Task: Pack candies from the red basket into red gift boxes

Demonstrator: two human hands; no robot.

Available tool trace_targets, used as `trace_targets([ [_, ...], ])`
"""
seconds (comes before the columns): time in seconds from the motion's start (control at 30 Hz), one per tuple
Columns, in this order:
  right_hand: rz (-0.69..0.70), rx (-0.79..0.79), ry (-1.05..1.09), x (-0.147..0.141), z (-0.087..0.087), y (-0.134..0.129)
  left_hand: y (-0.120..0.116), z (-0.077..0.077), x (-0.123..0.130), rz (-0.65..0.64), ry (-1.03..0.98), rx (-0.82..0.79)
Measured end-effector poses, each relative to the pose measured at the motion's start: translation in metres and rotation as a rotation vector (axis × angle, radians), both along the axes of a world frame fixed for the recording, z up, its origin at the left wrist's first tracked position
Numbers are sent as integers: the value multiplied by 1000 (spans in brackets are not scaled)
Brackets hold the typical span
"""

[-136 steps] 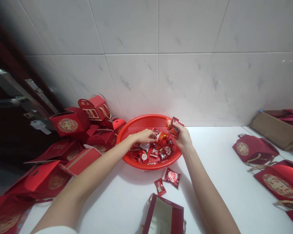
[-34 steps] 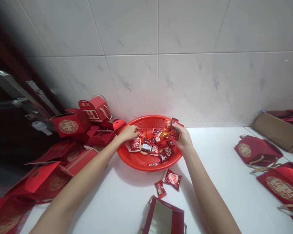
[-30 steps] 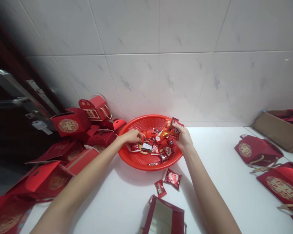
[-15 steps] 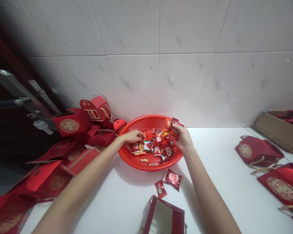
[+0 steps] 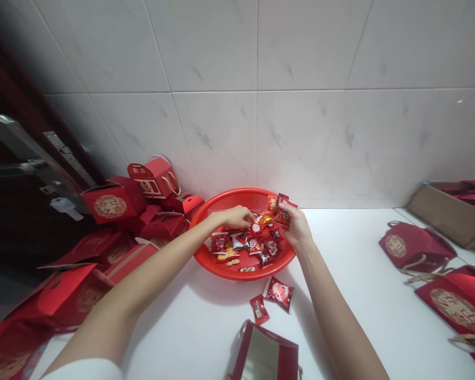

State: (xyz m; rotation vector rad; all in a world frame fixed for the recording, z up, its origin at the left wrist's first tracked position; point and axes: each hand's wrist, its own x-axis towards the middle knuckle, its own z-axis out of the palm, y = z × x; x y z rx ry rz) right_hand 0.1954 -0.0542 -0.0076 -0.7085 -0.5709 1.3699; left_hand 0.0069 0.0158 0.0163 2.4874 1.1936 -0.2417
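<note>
A red plastic basket stands against the tiled wall, with wrapped sweets and peanuts in it. Over its middle, my left hand has its fingers curled down at the sweets; whether anything is between the fingertips is hidden. My right hand, at the basket's right rim, is closed on several red snack packets. Two more wrapped sweets, a larger one and a smaller one, lie on the white table in front of the basket. Nearer to me is an open dark red box.
Red gift boxes are piled at the left beside a door with a metal handle. On the right are red boxes with rope handles and a brown carton. A tiled wall rises behind.
My left hand has moved right, from the left part of the basket to its middle. My right hand keeps its packets in nearly the same place.
</note>
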Motion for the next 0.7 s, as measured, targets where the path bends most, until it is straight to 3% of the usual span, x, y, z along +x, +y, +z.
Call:
trace_targets([
  [0.13, 4, -9, 14, 0, 0, 1, 9, -7, 16, 34, 74, 7],
  [0.4, 14, 7, 5, 1, -3, 4, 15, -24, 6, 36, 50, 34],
  [0.7, 25, 17, -4, 2, -4, 2, 11, -22, 10, 34, -68, 52],
])
